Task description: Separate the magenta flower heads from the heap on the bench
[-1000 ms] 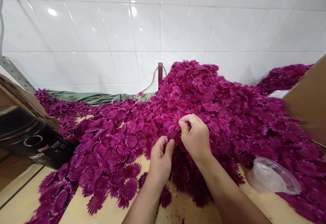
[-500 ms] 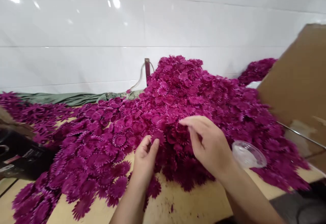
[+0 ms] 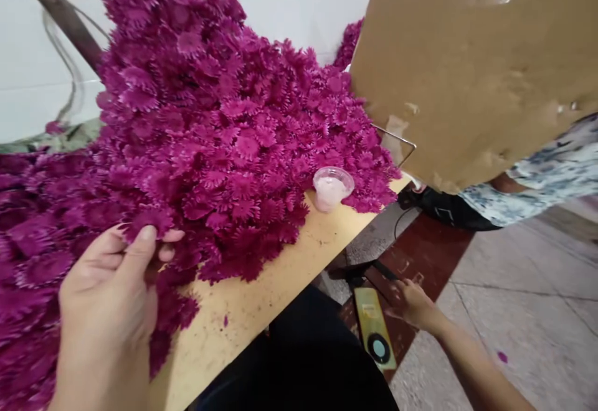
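Note:
My left hand (image 3: 112,292) pinches a magenta artificial flower piece (image 3: 154,221) between thumb and fingers, at the left end of a big heap of such pieces (image 3: 233,131). Down at the lower right, beside the table, my right hand (image 3: 415,305) is over a dark red bench (image 3: 434,249). Its fingers are curled at a dark, flat object (image 3: 385,280); what they grip is blurred. Close to these fingers, a yellow phone-like object (image 3: 371,317) with a round black disc lies on the bench.
A clear plastic cup (image 3: 331,187) with whitish contents stands by the heap on the yellow table (image 3: 280,274). A large cardboard sheet (image 3: 467,75) leans at the right. Behind it shows another person's patterned clothing (image 3: 537,162). A wooden post (image 3: 65,22) rises at the far left.
The view has swung to the right and down. My right hand has left the heap and reached down to the bench. My left hand still pinches a flower piece.

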{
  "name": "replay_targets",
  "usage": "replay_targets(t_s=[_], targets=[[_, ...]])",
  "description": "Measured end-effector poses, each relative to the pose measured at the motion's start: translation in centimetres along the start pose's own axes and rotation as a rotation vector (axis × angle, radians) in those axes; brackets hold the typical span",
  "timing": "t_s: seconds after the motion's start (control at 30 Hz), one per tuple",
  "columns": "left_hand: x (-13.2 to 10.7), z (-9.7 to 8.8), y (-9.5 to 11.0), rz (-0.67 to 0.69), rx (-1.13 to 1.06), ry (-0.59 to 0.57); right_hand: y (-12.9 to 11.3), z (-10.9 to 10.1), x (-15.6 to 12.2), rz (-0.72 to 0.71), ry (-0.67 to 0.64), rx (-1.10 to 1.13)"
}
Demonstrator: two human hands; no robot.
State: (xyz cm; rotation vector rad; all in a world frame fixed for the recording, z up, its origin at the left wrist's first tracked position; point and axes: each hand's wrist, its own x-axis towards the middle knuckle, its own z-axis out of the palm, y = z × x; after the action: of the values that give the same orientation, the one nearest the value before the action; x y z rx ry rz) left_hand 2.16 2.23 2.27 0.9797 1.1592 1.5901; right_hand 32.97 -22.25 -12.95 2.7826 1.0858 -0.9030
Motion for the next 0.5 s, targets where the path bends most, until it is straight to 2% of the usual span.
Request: replay_targets(t_s=[0.1,0.2,0.3,0.5], targets=[[0.2,-0.1,-0.5,0.029,0.027,0.016,2.2,3.3,1.4,0.147,0.078,-0.034],[0.2,-0.1,-0.5,-0.027,0.046,0.027,2.7,5.3,1.5,0.274,0.090,-0.044],[0.1,0.1,-0.2,-0.051,0.045,0.020,2.2,7.4,0.8,0.347,0.084,-0.045],[-0.1,0.3,-0.2,0.047,0.072,0.003,-0.5,10.8,-0.8,0.385,0.086,-0.043]])
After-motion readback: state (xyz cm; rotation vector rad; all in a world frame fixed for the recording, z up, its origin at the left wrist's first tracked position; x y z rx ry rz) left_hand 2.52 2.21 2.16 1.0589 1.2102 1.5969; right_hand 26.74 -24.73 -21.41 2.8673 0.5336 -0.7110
